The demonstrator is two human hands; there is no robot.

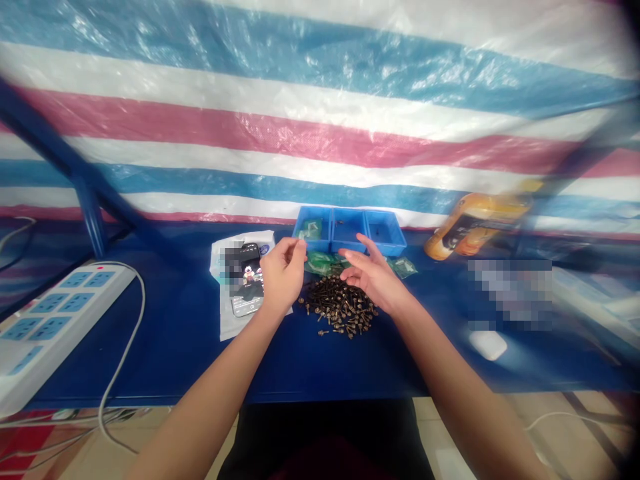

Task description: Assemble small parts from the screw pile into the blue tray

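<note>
Both forearms (220, 383) cross near edge of blue table (310, 380). Dark metal screws (345, 313) heaped mid-table, shanks at mixed angles, no shared long axis. Right hand (373, 275) nearer, above heap's far right side, fingers loosely spread, nothing visible in them. From left hand (284, 273), heap lies toward right and near edges; thumb and forefinger together, cannot tell if anything pinched. Three-compartment tray (353, 233) toward far edge.

On the table (345, 373), screws (345, 308) lie heaped before three bins (349, 230), plastic bags (320, 263) between them; left, a phone (246, 301) rests on a packet (229, 327), a power strip (55, 320) farther left; right, a bottle (450, 230).
</note>
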